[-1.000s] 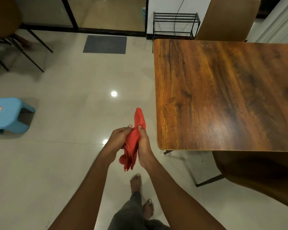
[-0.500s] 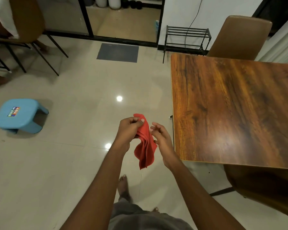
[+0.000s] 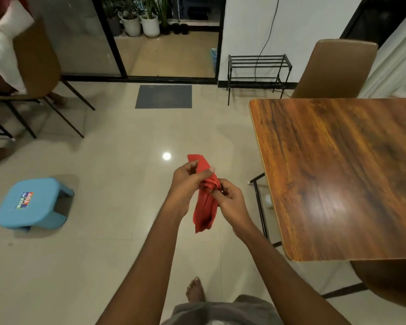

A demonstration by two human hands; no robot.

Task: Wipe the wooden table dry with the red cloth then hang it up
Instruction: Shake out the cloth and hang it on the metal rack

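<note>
The red cloth [image 3: 205,205] hangs bunched between both hands over the floor, left of the wooden table [image 3: 342,174]. My left hand [image 3: 188,178] pinches its upper part, with one corner sticking up above the fingers. My right hand [image 3: 229,199] grips the gathered middle just below and to the right. The lower end of the cloth dangles free. The table top is bare and glossy, with a light reflection near its middle.
A blue plastic stool [image 3: 31,204] stands on the tiled floor at left. A brown chair [image 3: 335,69] sits behind the table, another chair [image 3: 387,285] at its near side. A black metal rack [image 3: 258,68] stands by the wall, a grey mat [image 3: 163,96] by the glass door, and a chair [image 3: 33,66] with a white cloth at far left.
The view has lifted and swung left, so the table sits further right. My right hand has closed back onto the cloth's middle. The cloth stays bunched between both hands.
</note>
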